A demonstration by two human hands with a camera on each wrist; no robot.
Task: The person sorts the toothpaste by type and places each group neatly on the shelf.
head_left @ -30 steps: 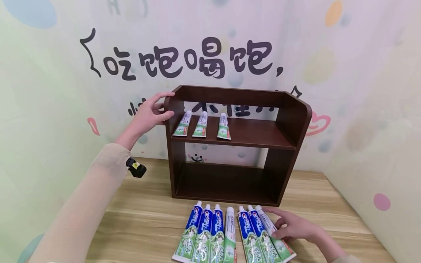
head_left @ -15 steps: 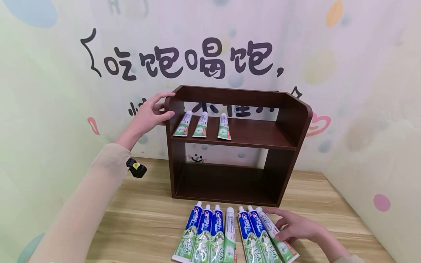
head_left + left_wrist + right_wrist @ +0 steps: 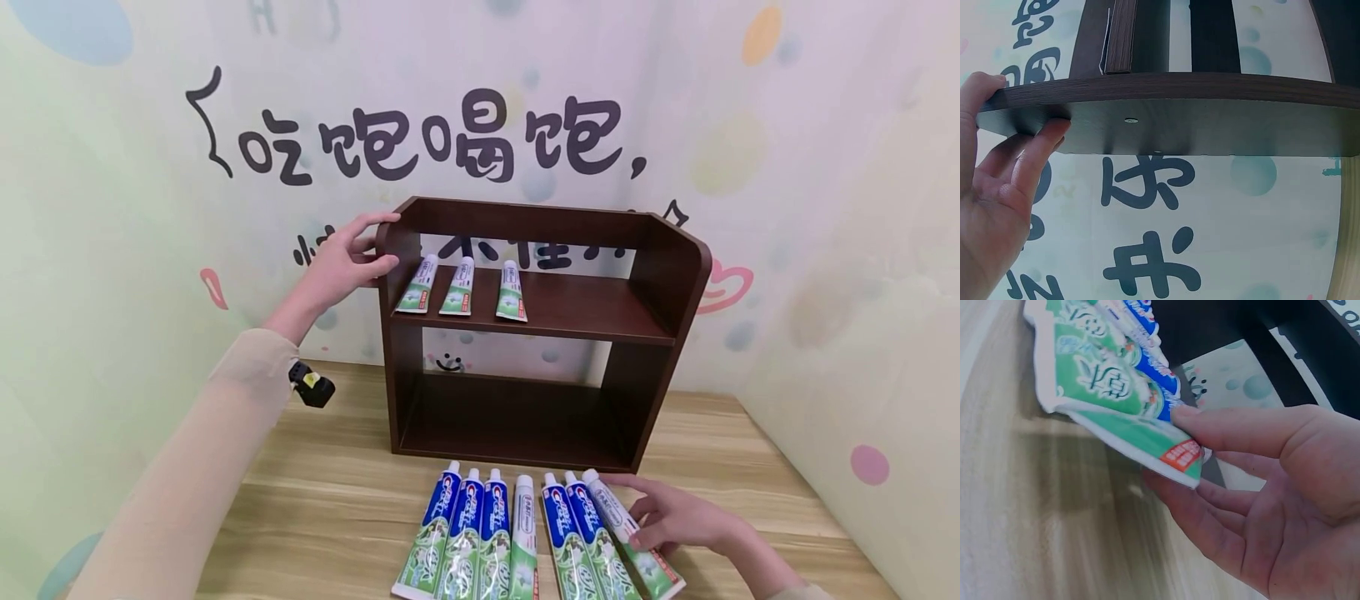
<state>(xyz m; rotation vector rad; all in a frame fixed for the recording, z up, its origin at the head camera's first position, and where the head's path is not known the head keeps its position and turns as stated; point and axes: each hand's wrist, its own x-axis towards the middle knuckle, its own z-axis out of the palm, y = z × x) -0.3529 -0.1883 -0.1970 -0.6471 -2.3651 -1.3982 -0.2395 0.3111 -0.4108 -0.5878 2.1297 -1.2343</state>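
Note:
My left hand (image 3: 333, 267) grips the upper left side panel of a dark brown two-tier wooden shelf (image 3: 510, 417). In the left wrist view, thumb and fingers sit on opposite faces of that panel (image 3: 1210, 125). At the lower right, my right hand (image 3: 686, 518) pinches a white-and-green toothpaste tube (image 3: 617, 518) between thumb and fingers. Seen from the right wrist, the tube (image 3: 1141, 440) is held by its edge, its flat end tilted over the table. Immediately left of it lie two blue-and-green toothpaste tubes (image 3: 570, 533), caps towards the shelf.
Further left on the wooden table (image 3: 322, 483) are three more blue-and-green tubes (image 3: 463, 533) and a white-and-green tube (image 3: 524, 533). Three white-and-green tubes (image 3: 456, 287) rest on the upper tier, towards its left. A printed wall (image 3: 810, 250) rises behind and at the sides.
My right hand has shifted slightly to the right, and the flat end of the pinched toothpaste tube has swung right, away from the blue-and-green tubes. The left hand stays on the shelf panel.

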